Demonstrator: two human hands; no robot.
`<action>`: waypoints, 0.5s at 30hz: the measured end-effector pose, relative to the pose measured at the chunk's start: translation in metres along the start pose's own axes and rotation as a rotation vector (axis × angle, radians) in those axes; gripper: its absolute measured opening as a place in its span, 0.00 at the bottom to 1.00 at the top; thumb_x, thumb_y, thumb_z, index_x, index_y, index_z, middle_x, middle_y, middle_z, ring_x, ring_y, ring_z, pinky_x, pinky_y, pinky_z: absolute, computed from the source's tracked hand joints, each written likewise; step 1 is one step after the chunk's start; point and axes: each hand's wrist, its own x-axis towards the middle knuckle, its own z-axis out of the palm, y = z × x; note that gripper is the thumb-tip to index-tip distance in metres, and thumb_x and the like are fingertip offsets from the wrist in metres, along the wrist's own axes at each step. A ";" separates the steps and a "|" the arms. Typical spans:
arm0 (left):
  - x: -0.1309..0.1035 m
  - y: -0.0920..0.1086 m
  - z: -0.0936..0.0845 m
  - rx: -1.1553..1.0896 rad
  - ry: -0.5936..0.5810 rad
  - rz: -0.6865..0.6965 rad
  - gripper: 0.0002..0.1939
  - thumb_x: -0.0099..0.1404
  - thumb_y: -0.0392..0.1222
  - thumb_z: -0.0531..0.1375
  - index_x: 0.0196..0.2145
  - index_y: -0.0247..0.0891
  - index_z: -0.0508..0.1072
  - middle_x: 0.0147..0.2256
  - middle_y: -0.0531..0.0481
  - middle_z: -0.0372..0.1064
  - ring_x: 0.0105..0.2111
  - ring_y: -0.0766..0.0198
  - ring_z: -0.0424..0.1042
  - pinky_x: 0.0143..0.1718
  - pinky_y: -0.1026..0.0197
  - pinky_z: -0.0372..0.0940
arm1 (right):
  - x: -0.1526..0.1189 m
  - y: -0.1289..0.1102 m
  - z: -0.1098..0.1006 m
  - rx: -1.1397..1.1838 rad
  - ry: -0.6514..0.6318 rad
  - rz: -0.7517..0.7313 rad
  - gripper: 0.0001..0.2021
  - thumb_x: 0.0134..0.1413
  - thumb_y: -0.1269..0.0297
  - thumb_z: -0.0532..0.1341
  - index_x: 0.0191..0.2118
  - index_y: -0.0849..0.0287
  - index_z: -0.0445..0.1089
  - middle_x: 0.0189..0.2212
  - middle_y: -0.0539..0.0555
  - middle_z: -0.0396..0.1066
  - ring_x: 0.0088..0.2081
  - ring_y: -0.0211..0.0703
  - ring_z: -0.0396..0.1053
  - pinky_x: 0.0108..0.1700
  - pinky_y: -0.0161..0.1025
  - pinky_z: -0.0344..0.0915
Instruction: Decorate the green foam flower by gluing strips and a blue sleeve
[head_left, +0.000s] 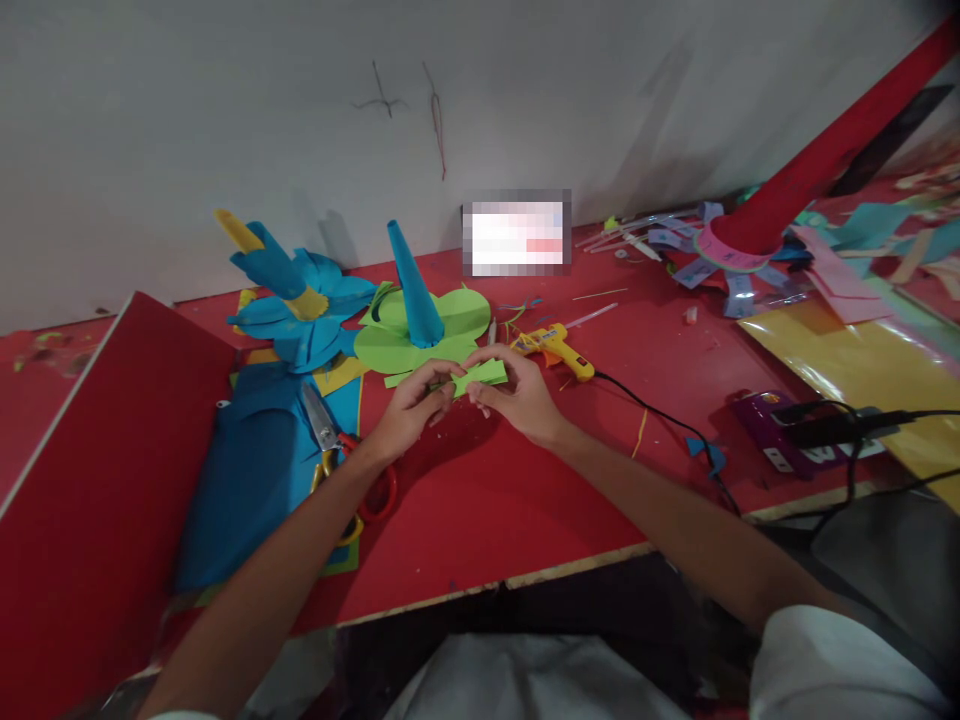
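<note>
Between my two hands is a small folded strip of light green paper (pixel 489 375). My left hand (pixel 420 405) pinches its left end, and my right hand (pixel 517 395) has its fingers curled round the right end. Just behind them lies a green petal-shaped paper flower (pixel 465 315) with a blue paper cone (pixel 415 295) standing on it. A yellow glue gun (pixel 562 352) rests to the right of my right hand. Scissors (pixel 322 420) with red and yellow handles lie beside my left forearm, partly hidden by it.
A blue paper flower (pixel 341 290) with a yellow-tipped tube stands at the back left. Blue sheets (pixel 247 480) lie near an upright red board (pixel 112 500). At right are a purple box (pixel 772 425), black cables, a gold sheet (pixel 832 350) and a tall red cone (pixel 817 160).
</note>
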 end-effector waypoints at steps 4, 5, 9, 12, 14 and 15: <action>0.001 -0.002 0.001 -0.046 0.023 -0.022 0.17 0.69 0.55 0.64 0.46 0.40 0.71 0.25 0.58 0.63 0.20 0.72 0.59 0.21 0.67 0.54 | 0.000 0.002 -0.001 0.023 0.022 0.013 0.20 0.48 0.47 0.73 0.40 0.52 0.69 0.24 0.45 0.69 0.24 0.39 0.66 0.26 0.39 0.68; 0.002 -0.003 0.001 -0.059 0.041 -0.031 0.17 0.69 0.55 0.64 0.46 0.40 0.71 0.26 0.58 0.62 0.20 0.72 0.59 0.21 0.67 0.54 | 0.000 0.003 -0.001 0.018 0.033 0.015 0.20 0.49 0.47 0.73 0.40 0.52 0.69 0.24 0.45 0.69 0.23 0.39 0.65 0.26 0.39 0.68; 0.003 -0.004 0.000 -0.108 0.122 -0.063 0.16 0.68 0.54 0.65 0.46 0.41 0.73 0.30 0.56 0.62 0.22 0.72 0.59 0.22 0.66 0.55 | 0.001 0.005 -0.003 -0.021 0.054 0.000 0.21 0.49 0.45 0.72 0.41 0.51 0.70 0.25 0.46 0.69 0.23 0.38 0.65 0.27 0.40 0.68; 0.003 -0.002 -0.001 -0.150 0.139 -0.077 0.16 0.67 0.53 0.66 0.45 0.41 0.74 0.32 0.55 0.62 0.24 0.72 0.60 0.24 0.66 0.56 | 0.002 0.003 -0.004 -0.052 0.056 -0.027 0.21 0.49 0.45 0.72 0.41 0.52 0.70 0.28 0.47 0.70 0.23 0.37 0.65 0.27 0.40 0.69; 0.003 -0.002 -0.002 -0.176 0.127 -0.086 0.16 0.66 0.53 0.67 0.45 0.41 0.74 0.30 0.56 0.62 0.25 0.71 0.61 0.25 0.66 0.56 | 0.002 0.000 -0.004 -0.071 0.038 -0.048 0.22 0.48 0.45 0.73 0.43 0.52 0.71 0.33 0.49 0.72 0.25 0.37 0.66 0.29 0.40 0.71; 0.003 -0.002 -0.002 -0.186 0.118 -0.090 0.16 0.66 0.53 0.67 0.45 0.41 0.73 0.28 0.56 0.61 0.25 0.70 0.61 0.25 0.66 0.56 | 0.002 -0.001 -0.004 -0.069 0.018 -0.056 0.23 0.47 0.46 0.73 0.44 0.52 0.71 0.36 0.51 0.73 0.27 0.38 0.68 0.31 0.40 0.72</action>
